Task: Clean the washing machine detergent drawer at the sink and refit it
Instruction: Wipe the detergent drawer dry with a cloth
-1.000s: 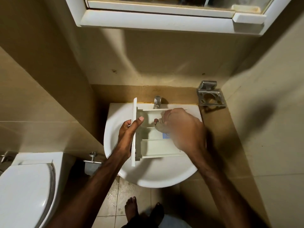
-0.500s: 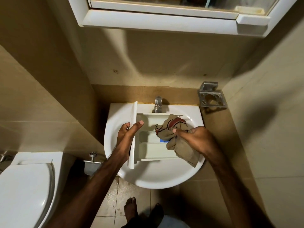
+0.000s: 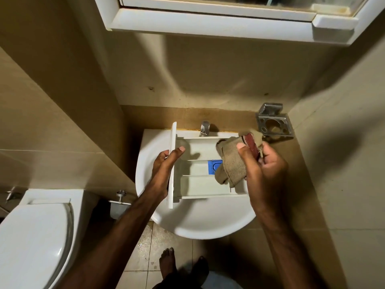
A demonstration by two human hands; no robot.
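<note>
Both hands are busy over the sink (image 3: 208, 222). Gripping the white front panel of the detergent drawer (image 3: 200, 184), the left hand (image 3: 164, 167) has its thumb hooked over the inner face and its fingers behind the panel, holding the drawer level above the basin. Lifted just above the drawer's far end, the right hand (image 3: 264, 170) has its fingers and thumb curled round a bunched beige cloth (image 3: 231, 163) with a red stripe; the cloth's loose tail hangs down toward the compartments, near a blue insert (image 3: 214, 166) that sits between the two hands. A tap (image 3: 204, 128) stands beyond the drawer, between the hands, and no running water can be seen. Right of the right hand, a metal holder (image 3: 275, 125) is fixed to the wall; left of the left forearm sits a toilet (image 3: 35, 236).

Wiping seems under way, with refitting yet to come. Since only one hand supports the drawer, and by its panel alone, a hard push with the cloth could tip the far end into the basin or twist the panel from the grip. If the plastic is wet, it may slip. Dragging the cloth across the blue insert might also dislodge it.
</note>
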